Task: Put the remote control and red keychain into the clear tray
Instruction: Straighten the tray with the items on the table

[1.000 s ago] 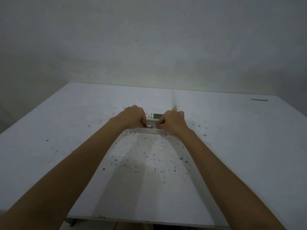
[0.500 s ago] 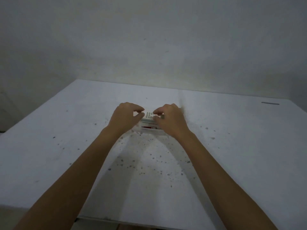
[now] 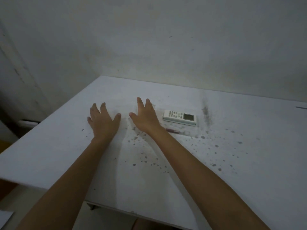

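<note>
A white remote control (image 3: pixel 179 117) with a small screen lies flat on the white table (image 3: pixel 232 163), right of centre. Just in front of it lies the small red keychain (image 3: pixel 172 130). A faint glassy edge of the clear tray (image 3: pixel 189 133) shows around them, but its outline is too faint to trace. My right hand (image 3: pixel 144 117) is flat above the table, fingers spread, just left of the remote and holding nothing. My left hand (image 3: pixel 103 120) is spread the same way further left, also holding nothing.
The table top is speckled with dark spots, with a dark smear (image 3: pixel 206 112) right of the remote. Its left edge (image 3: pixel 49 117) drops off near my left hand. A plain wall stands behind. A thin dark mark (image 3: pixel 300 107) lies at the far right.
Both hands were closed around the tray with the remote and keychain. They have let go, opened and moved left, and the view has swung left as well.
</note>
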